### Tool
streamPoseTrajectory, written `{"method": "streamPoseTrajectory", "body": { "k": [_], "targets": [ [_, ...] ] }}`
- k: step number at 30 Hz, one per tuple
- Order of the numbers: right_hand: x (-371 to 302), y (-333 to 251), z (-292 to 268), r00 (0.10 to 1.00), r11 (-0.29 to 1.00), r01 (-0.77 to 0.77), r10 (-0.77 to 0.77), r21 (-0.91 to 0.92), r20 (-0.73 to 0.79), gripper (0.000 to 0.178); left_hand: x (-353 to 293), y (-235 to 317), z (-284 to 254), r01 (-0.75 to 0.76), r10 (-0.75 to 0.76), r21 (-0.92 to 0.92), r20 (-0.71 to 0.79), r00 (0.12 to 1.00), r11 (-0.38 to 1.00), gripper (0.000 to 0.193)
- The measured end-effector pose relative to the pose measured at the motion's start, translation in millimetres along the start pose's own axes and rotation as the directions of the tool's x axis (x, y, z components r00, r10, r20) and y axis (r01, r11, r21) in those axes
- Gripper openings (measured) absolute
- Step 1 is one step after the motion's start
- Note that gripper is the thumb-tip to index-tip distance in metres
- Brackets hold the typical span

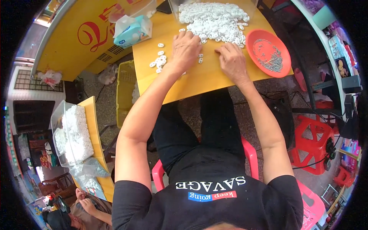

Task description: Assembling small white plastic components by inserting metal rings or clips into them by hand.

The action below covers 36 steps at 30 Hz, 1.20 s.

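My left hand (185,49) rests palm down on the yellow wooden table (199,78), fingers curled at the near edge of a big heap of small white plastic rings (214,21). My right hand (232,57) lies beside it, fingers bent at the same edge of the heap, with a few rings between the two hands. Whether either hand pinches a ring is hidden. A small cluster of white rings (159,61) lies to the left of my left hand. An orange plate (267,51) with several small metal pins sits right of my right hand.
A tissue pack (132,30) lies at the table's far left. A yellow crate (126,92) stands on the floor on the left, near a clear box of white parts (73,134). Red plastic stools (314,142) are on the right. Another person's hand (86,203) shows at lower left.
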State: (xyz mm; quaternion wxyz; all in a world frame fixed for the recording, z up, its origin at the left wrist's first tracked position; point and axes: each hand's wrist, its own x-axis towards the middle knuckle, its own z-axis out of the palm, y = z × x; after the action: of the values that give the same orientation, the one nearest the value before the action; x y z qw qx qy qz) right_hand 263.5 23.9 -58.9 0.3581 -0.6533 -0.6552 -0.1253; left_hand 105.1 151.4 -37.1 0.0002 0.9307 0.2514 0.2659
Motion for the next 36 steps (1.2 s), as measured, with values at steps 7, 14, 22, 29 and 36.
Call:
{"method": "streamPoseTrajectory", "body": {
  "k": [7, 14, 22, 29, 36],
  "targets": [
    [0.4, 1.9, 0.1, 1.000, 1.000, -0.003, 0.003, -0.011, 0.005, 0.014, 5.4, 4.8, 4.5, -0.055, 0.053, 0.035, 0.038, 0.998, 0.998, 0.012],
    [1.0, 1.4, 1.1, 1.000, 1.000, -0.001, 0.001, -0.001, 0.009, 0.014, 5.9, 5.9, 4.8, 0.021, -0.022, -0.082, -0.012, 1.000, 0.996, 0.010],
    [1.9, -2.4, -0.1, 1.000, 1.000, 0.012, -0.012, -0.006, 0.020, 0.016, 2.9, 9.5, 16.2, 0.064, -0.069, -0.111, -0.043, 0.997, 0.992, 0.010],
    [3.0, -2.7, 0.2, 0.999, 0.999, 0.031, -0.030, -0.024, 0.030, 0.014, 3.4, 10.5, 18.5, 0.012, -0.020, -0.304, -0.025, 0.999, 0.953, 0.010],
    [2.9, -5.2, -1.3, 0.999, 0.999, 0.041, -0.040, -0.036, 0.036, 0.013, 2.9, 7.8, 12.8, -0.100, 0.078, -0.356, -0.075, 0.994, 0.929, 0.012]
  ]
}}
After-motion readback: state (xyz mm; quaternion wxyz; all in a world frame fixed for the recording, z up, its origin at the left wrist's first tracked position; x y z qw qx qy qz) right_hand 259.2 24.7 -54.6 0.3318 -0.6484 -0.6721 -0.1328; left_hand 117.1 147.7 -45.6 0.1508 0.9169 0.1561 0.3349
